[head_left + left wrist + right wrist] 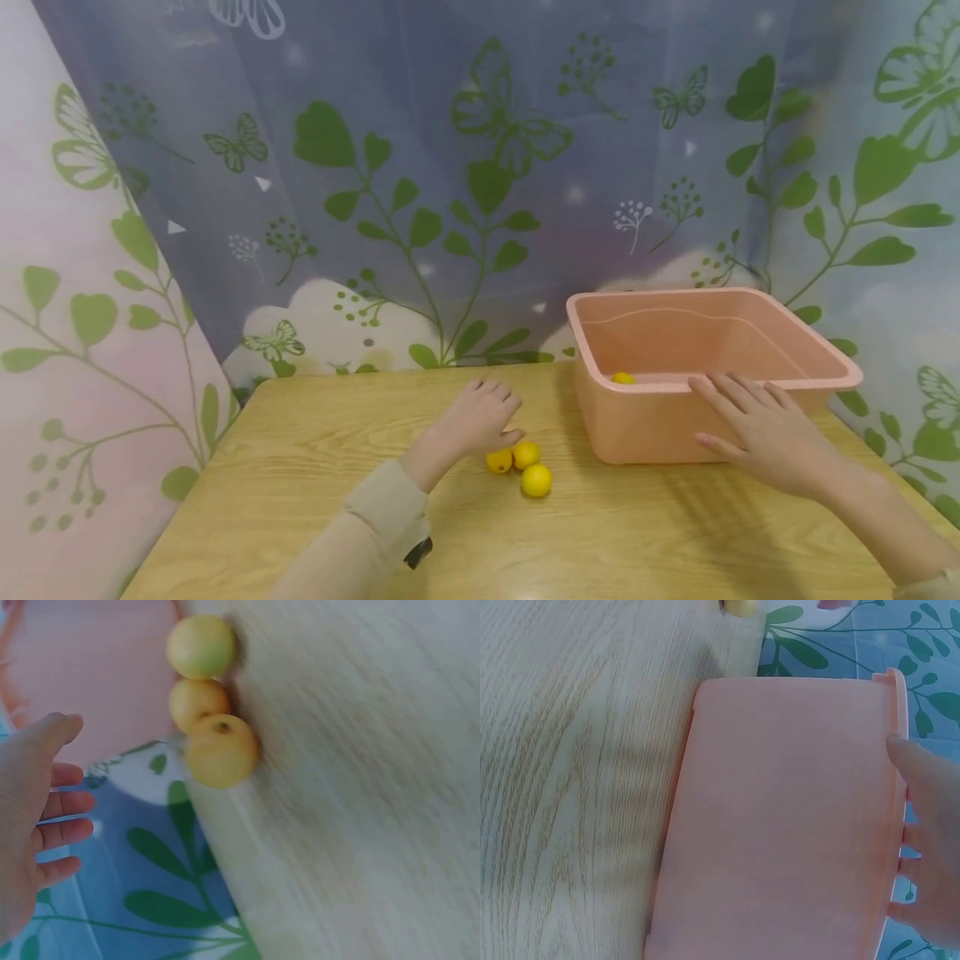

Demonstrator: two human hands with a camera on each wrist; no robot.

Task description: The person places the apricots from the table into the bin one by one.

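Three small yellow fruits, lemon-like, lie close together on the wooden table; the nearest fruit [536,481] shows a green tinge in the left wrist view. My left hand [480,417] hovers just behind and left of them, fingers loosely bent and holding nothing. To the right stands a pink plastic basin [652,425] with one yellow fruit [622,378] visible inside. My right hand [765,433] lies at the basin's near rim, fingers spread and reaching over it, thumb [911,754] on the outer side. The near wall hides part of the basin's floor.
The table [315,500] ends at the back against a hanging blue cloth [420,125] printed with leaves and butterflies. Similar patterned cloth closes in the left and right sides. The basin stands near the table's back right corner.
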